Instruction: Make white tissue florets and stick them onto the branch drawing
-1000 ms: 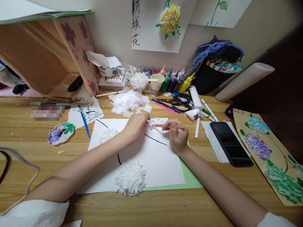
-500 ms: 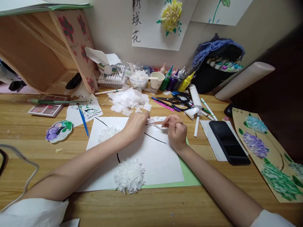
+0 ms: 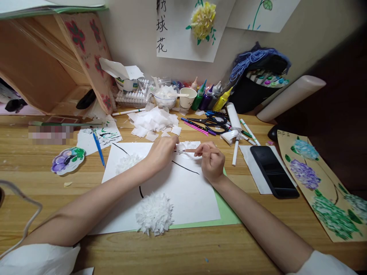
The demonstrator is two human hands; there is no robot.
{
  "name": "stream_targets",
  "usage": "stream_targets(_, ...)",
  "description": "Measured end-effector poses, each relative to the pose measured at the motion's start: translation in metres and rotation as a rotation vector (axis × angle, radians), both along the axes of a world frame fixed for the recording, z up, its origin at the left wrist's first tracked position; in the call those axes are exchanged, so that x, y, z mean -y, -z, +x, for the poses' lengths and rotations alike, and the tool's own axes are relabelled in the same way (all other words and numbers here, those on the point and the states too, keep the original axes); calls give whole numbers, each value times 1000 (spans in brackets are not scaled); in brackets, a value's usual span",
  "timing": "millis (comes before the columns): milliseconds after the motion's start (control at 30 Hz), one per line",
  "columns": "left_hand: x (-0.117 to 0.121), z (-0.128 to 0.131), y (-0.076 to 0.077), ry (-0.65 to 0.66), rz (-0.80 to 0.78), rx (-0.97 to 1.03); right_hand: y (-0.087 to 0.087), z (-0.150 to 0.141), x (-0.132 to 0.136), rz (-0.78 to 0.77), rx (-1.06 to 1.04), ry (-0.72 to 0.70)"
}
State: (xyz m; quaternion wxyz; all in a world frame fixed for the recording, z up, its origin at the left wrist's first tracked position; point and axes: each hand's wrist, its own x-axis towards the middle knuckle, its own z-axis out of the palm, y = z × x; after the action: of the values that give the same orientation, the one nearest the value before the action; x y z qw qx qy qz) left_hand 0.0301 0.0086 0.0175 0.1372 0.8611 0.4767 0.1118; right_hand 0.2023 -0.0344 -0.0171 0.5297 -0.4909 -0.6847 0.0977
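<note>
A thin wooden stick (image 3: 213,150) is pinched in my right hand (image 3: 213,162), lying nearly level. Its darker tip points left, at the base of a small cluster of white tissue pieces (image 3: 187,145) near the top of the white sheet (image 3: 189,198). My left hand (image 3: 162,152) bends over the cluster's left side, fingers curled and closed; what lies between its fingertips is hidden. Two more white tissue pompoms are on the sheet: a fluffy one (image 3: 155,214) at the lower edge and another (image 3: 129,162) partly behind my left forearm. Black drawn lines cross the paper.
Behind the sheet lie a heap of tissue squares (image 3: 155,121), a paper cup (image 3: 187,98), paint bottles (image 3: 206,97) and black-handled scissors (image 3: 212,122). A phone (image 3: 273,172) and a flower picture (image 3: 318,183) are at right. A paint palette (image 3: 68,160) and brushes (image 3: 99,148) are at left.
The view has shifted slightly. Both hands stay at the small tissue cluster, and the stick's tip now shows more plainly against the tissue.
</note>
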Motion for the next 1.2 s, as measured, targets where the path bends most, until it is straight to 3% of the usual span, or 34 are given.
stream_targets(200,1,0,-2,0,-8,-16,-11,-7,-2,21,178,-10)
stream_targets(333,1,1,-6,0,-26,-26,-20,-10,-5,-43,227,-16)
stream_targets(600,1,1,-6,-15,-12,-35,-10,-5,-5,-21,35,1)
stream_targets(733,1,1,-4,-6,-15,-16,-8,-5,-5,-15,37,-27)
stream_targets(1200,1,0,-1,11,5,-11,-10,-7,-7,-159,-72,28)
